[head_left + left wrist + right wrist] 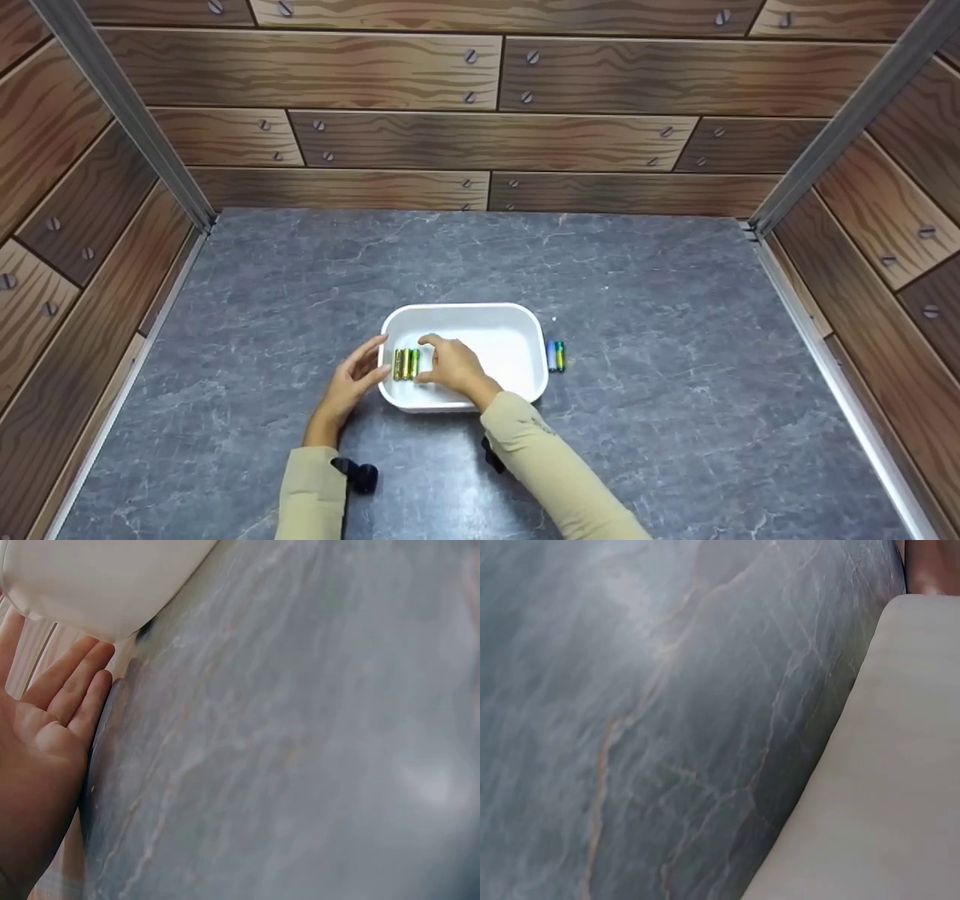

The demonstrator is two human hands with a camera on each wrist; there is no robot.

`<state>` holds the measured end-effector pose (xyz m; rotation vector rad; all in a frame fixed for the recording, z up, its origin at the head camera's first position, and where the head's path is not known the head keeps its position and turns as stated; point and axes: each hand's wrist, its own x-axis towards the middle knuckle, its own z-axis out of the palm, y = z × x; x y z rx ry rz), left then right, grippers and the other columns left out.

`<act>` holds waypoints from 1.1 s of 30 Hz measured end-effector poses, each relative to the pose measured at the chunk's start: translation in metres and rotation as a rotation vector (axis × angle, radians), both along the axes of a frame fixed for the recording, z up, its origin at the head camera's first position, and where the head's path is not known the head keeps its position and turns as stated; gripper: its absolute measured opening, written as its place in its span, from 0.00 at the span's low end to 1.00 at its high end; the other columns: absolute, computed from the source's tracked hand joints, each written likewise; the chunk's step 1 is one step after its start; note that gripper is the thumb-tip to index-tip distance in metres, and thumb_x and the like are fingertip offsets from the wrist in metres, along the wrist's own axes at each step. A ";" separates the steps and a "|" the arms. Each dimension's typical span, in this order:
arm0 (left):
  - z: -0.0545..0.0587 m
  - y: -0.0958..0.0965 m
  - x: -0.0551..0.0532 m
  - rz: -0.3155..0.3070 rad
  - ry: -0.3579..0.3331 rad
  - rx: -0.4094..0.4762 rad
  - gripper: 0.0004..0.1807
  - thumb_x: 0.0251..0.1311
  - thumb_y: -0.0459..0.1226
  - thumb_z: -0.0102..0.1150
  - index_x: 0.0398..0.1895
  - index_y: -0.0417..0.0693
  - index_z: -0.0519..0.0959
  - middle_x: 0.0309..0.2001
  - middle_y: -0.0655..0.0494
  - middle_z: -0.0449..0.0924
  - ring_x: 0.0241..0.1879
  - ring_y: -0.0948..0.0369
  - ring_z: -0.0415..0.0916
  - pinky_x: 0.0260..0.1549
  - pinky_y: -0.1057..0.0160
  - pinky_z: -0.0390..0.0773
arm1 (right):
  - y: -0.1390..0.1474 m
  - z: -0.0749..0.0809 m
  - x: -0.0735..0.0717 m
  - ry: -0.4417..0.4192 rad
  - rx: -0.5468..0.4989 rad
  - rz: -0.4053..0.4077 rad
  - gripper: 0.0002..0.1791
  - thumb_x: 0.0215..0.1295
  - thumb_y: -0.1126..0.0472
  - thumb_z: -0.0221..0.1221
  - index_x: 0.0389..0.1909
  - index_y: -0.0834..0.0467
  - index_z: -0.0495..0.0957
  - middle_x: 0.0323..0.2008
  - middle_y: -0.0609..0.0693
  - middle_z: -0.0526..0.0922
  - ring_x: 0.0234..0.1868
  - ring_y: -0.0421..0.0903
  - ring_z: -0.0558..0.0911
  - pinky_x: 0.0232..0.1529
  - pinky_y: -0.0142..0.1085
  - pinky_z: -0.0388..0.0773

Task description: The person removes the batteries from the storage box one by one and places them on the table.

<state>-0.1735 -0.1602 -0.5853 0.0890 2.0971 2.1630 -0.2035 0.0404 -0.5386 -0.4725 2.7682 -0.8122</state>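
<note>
A white plastic tray (480, 409) with rounded corners stands on the dark table. Inside it, against the left end, small green-and-gold batteries (406, 364) lie side by side in a row. My left hand (352, 382) is at the tray's left end, with thumb and forefinger at the rim. In the left wrist view the other fingers (71, 686) stretch out close under the tray wall (97, 585). Within the tray is my right hand (454, 366), thumb and forefinger spread apart just right of the row. Nothing shows between them.
Outside the tray's right wall lie a blue battery (552, 356) and a green-gold battery (560, 356), side by side. Wood-patterned panels (480, 142) enclose the grey marbled table (675, 337) at the back and both sides. Dark wrist cameras (364, 478) sit by the sleeves.
</note>
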 end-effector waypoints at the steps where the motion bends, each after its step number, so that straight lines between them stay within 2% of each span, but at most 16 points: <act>1: 0.000 0.000 0.000 -0.004 0.003 0.001 0.31 0.61 0.26 0.57 0.68 0.36 0.64 0.66 0.33 0.67 0.64 0.49 0.70 0.52 0.74 0.75 | -0.001 0.000 0.000 -0.002 0.007 -0.005 0.35 0.45 0.52 0.74 0.57 0.56 0.76 0.30 0.53 0.83 0.28 0.41 0.72 0.30 0.32 0.69; 4: 0.000 -0.001 0.000 -0.003 0.001 0.010 0.31 0.61 0.25 0.57 0.69 0.36 0.64 0.67 0.33 0.67 0.65 0.46 0.68 0.52 0.74 0.75 | -0.004 -0.002 0.001 -0.020 0.025 -0.004 0.37 0.44 0.52 0.75 0.58 0.55 0.75 0.35 0.54 0.86 0.34 0.46 0.79 0.38 0.38 0.76; 6: 0.001 -0.001 0.001 0.001 0.001 0.001 0.31 0.61 0.26 0.57 0.69 0.36 0.64 0.66 0.33 0.68 0.65 0.46 0.68 0.52 0.74 0.74 | -0.006 -0.003 0.002 -0.028 0.043 0.002 0.37 0.44 0.52 0.75 0.59 0.55 0.75 0.40 0.55 0.87 0.41 0.50 0.83 0.46 0.41 0.79; 8: 0.001 -0.001 0.001 0.004 0.001 -0.010 0.31 0.61 0.26 0.57 0.69 0.36 0.64 0.66 0.33 0.68 0.64 0.47 0.69 0.51 0.74 0.75 | -0.008 -0.004 0.004 -0.039 0.056 0.001 0.37 0.45 0.52 0.74 0.59 0.55 0.75 0.46 0.55 0.86 0.48 0.53 0.83 0.52 0.44 0.78; 11: 0.001 -0.002 0.002 0.010 0.001 -0.021 0.31 0.61 0.27 0.57 0.68 0.36 0.64 0.66 0.33 0.69 0.63 0.50 0.71 0.51 0.74 0.75 | -0.010 -0.004 0.005 -0.040 0.076 -0.004 0.36 0.46 0.53 0.74 0.59 0.54 0.75 0.52 0.55 0.85 0.53 0.55 0.82 0.55 0.45 0.78; 17: -0.001 -0.002 0.002 0.014 0.019 -0.021 0.31 0.61 0.27 0.58 0.68 0.35 0.64 0.65 0.31 0.68 0.61 0.53 0.73 0.52 0.74 0.75 | -0.010 -0.004 0.005 -0.014 0.102 0.014 0.32 0.49 0.52 0.72 0.57 0.55 0.76 0.45 0.54 0.87 0.46 0.52 0.84 0.50 0.44 0.79; 19: -0.002 -0.001 0.002 0.014 0.028 -0.018 0.31 0.60 0.27 0.58 0.68 0.34 0.64 0.65 0.31 0.68 0.60 0.57 0.74 0.51 0.74 0.75 | -0.009 -0.004 0.005 -0.003 0.111 0.027 0.31 0.50 0.52 0.72 0.57 0.55 0.76 0.41 0.54 0.87 0.42 0.51 0.84 0.47 0.43 0.80; 23: -0.002 0.000 0.001 0.011 0.035 -0.011 0.31 0.60 0.28 0.59 0.67 0.34 0.64 0.65 0.29 0.68 0.55 0.66 0.76 0.50 0.74 0.76 | -0.007 -0.003 0.005 0.015 0.134 0.042 0.31 0.51 0.51 0.71 0.57 0.55 0.76 0.41 0.55 0.87 0.43 0.52 0.84 0.47 0.43 0.80; 25: -0.002 0.000 0.001 0.010 0.028 -0.009 0.31 0.60 0.27 0.58 0.68 0.34 0.64 0.65 0.30 0.68 0.56 0.63 0.76 0.49 0.73 0.76 | -0.006 -0.002 0.004 0.022 0.140 0.043 0.30 0.51 0.51 0.71 0.56 0.55 0.76 0.42 0.55 0.87 0.44 0.52 0.84 0.47 0.44 0.80; 30: -0.001 0.001 0.000 0.002 0.013 0.001 0.30 0.61 0.26 0.56 0.68 0.34 0.63 0.65 0.30 0.68 0.64 0.42 0.69 0.51 0.74 0.75 | -0.004 0.000 0.003 0.034 0.148 0.044 0.30 0.50 0.50 0.71 0.54 0.54 0.76 0.41 0.55 0.87 0.44 0.53 0.84 0.46 0.45 0.80; 33: -0.001 0.001 -0.001 -0.002 0.005 0.007 0.30 0.61 0.25 0.56 0.68 0.35 0.63 0.66 0.31 0.68 0.64 0.44 0.70 0.51 0.73 0.75 | -0.003 0.002 0.003 0.041 0.154 0.051 0.30 0.50 0.49 0.71 0.54 0.54 0.76 0.40 0.55 0.87 0.43 0.53 0.84 0.46 0.45 0.80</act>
